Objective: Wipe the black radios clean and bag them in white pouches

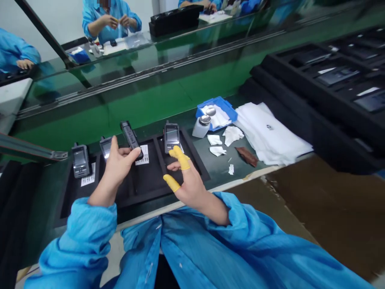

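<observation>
My left hand (120,164) grips a black handheld device like a walkie-talkie (131,138), turned so that its narrow side with buttons faces me. Below it lies a black foam tray (148,196) divided into compartments. Yellow finger cots cover the thumb and a finger of my right hand (188,176); its fingers are apart, with nothing between them. Just beyond those fingertips is another handheld device (172,137) with a screen; whether they touch it I cannot tell. A similar device (80,160) sits at the tray's left, and one more (106,147) is partly hidden behind my left hand.
Right of the tray are a pump bottle (201,127), a blue bin (221,100) with white cloths, crumpled wipes (233,135) and a brown scrap (246,156). White bags (264,128) lie beside stacked black foam trays (303,96). Co-workers sit across a green partition (180,90).
</observation>
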`<state>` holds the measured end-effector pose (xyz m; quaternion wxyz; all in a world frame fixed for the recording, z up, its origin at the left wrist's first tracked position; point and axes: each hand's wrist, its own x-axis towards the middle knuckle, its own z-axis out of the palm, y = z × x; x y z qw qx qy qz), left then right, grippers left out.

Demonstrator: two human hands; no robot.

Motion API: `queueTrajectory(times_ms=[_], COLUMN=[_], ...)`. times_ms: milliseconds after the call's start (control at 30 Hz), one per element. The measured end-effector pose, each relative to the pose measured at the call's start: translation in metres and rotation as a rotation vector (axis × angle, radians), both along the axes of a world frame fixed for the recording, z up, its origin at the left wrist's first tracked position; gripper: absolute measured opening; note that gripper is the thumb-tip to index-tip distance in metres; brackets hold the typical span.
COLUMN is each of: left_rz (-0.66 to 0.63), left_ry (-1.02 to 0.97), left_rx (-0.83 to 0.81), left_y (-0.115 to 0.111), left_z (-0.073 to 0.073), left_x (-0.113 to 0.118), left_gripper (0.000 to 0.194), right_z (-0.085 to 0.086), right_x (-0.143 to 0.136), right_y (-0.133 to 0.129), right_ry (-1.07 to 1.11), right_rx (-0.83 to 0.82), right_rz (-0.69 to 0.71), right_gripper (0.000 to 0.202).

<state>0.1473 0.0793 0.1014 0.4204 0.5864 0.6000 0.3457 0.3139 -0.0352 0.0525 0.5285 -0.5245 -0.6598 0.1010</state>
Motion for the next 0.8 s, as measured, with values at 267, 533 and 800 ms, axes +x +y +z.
queueTrajectory(times_ms=[267,533,800], left_rz=[-0.025,-0.291,-0.634], left_ry=[1.007,1.213,1.073], left_rx=[0.238,0.528,0.683], left_y=[0.012,-0.006,-0.01], left_z=[-0.006,-0.002,-0.031], left_x=[0.035,0.039,0.077], left_gripper=[0.093,0.053,0.015], right_z=[-0.011,-0.019,-0.037], right_x=[0.072,0.178,0.176], right_y=[-0.003,-0.011,0.009], right_ry=[-0.113,-0.392,-0.644], right_rx=[-0.039,-0.504,-0.752], right_rz=[-0.235,-0.502,-0.326], right_gripper=[0.05,0.033,0.03])
